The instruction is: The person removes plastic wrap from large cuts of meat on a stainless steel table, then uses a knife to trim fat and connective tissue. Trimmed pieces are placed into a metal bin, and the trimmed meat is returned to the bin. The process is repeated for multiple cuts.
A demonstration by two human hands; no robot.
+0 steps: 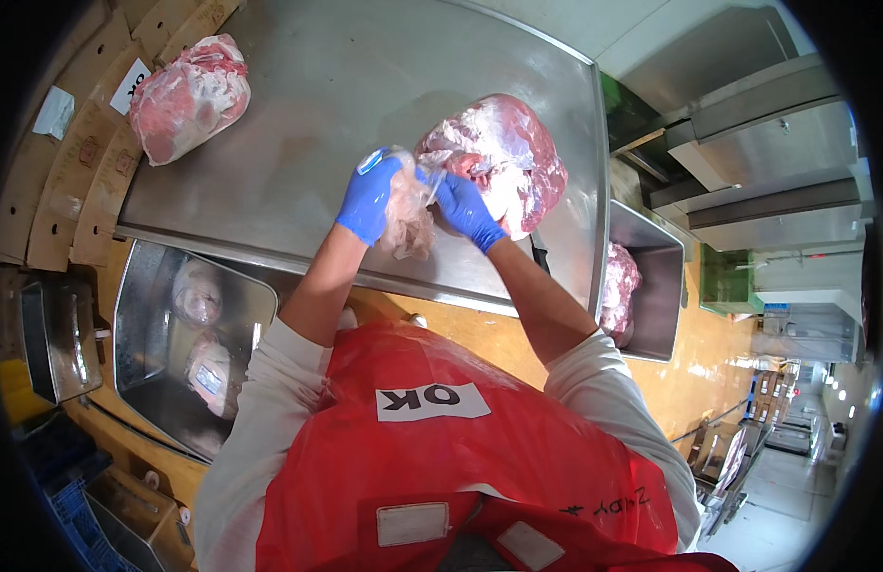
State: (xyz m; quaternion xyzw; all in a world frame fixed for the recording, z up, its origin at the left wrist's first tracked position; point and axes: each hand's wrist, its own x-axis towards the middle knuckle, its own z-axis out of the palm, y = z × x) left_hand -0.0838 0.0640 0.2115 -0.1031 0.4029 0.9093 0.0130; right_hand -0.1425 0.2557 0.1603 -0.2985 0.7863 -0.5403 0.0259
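Note:
My left hand (368,204), in a blue glove, is closed round a crumpled clear plastic bag (409,217) that hangs down over the table's near part. A small blue-and-white label shows at the top of that hand. My right hand (469,214), gloved in blue too, pinches the bag's other side; its fingertips are partly hidden by the plastic. Just beyond and right of my hands lies a large bare piece of raw meat (517,157), pink with white fat, on the steel table (313,105).
Another raw piece of meat (192,100) rests at the table's far left, beside cardboard boxes (74,176). A steel tub (146,357) below left holds wrapped meat (210,367). At right, a second tub (659,276) holds meat. A dark-handled object (540,252) lies near the table's front edge.

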